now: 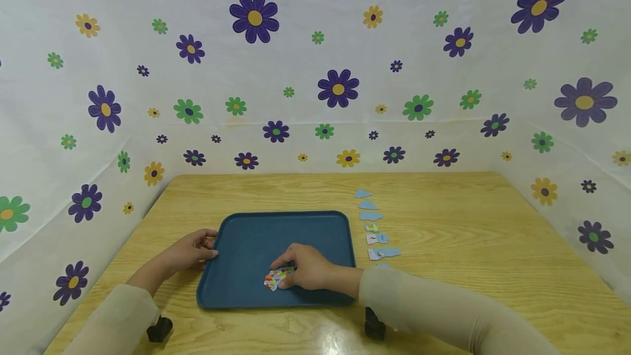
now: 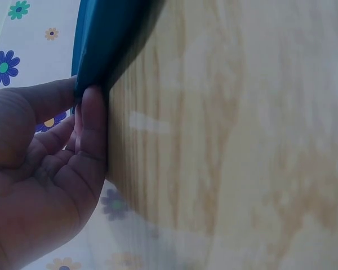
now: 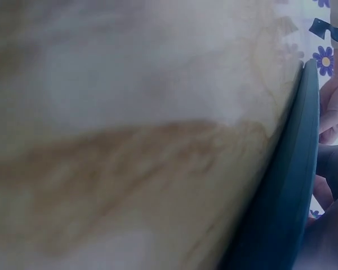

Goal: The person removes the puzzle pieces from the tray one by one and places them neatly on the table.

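Note:
A dark blue tray lies on the wooden table. At its left edge my left hand grips the rim; in the left wrist view that hand has thumb and fingers pinching the tray's edge. Over the tray's lower middle, my right hand holds a flat multicoloured piece between thumb and fingers, partly hidden by them. In the right wrist view, the tray's side covers much of the right hand.
Right of the tray, several flat pieces stand in a column, mostly light blue, such as a wavy one, plus a small yellow-green one. The lowest is partly hidden by my right sleeve. A flowered cloth surrounds the table.

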Demonstrator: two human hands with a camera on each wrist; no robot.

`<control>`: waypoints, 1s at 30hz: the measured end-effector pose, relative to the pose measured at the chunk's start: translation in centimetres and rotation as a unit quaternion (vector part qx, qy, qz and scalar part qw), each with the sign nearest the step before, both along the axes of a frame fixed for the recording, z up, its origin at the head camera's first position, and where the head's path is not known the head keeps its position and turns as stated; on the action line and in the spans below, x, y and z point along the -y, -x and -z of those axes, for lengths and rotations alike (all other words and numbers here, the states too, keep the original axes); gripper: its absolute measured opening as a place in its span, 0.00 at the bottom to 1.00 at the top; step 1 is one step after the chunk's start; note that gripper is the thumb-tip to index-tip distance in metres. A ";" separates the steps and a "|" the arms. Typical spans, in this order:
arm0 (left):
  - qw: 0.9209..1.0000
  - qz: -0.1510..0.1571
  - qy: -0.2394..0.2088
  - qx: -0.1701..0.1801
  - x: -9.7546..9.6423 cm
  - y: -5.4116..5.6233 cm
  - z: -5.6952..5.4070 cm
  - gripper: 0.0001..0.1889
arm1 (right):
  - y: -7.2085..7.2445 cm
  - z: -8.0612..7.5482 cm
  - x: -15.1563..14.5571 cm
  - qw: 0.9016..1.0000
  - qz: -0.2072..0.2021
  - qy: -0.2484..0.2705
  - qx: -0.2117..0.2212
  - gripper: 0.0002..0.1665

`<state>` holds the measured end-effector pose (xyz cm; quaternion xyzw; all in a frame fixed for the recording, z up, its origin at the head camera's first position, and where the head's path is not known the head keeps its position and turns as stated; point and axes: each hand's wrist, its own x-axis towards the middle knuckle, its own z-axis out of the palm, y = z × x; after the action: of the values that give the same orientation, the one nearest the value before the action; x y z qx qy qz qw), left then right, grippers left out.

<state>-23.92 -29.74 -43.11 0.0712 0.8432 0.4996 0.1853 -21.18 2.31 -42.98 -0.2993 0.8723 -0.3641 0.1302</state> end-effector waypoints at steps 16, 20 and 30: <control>1.000 -0.006 0.012 0.001 -0.1 -0.1 -0.2 0.29 | -0.3 -0.6 0.0 1.000 -0.006 -0.013 0.002 0.15; 1.000 -0.009 0.011 0.000 -0.1 -0.2 -0.1 0.29 | -0.3 -0.7 0.1 1.000 -0.008 -0.015 0.007 0.15; 1.000 -0.009 0.007 0.007 -0.2 -0.2 -0.2 0.28 | -0.3 -1.1 -0.6 0.999 0.000 0.015 0.033 0.13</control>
<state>-23.75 -29.56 -42.89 0.0591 0.8459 0.4961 0.1868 -20.85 2.93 -41.85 -0.2890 0.8620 -0.3871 0.1540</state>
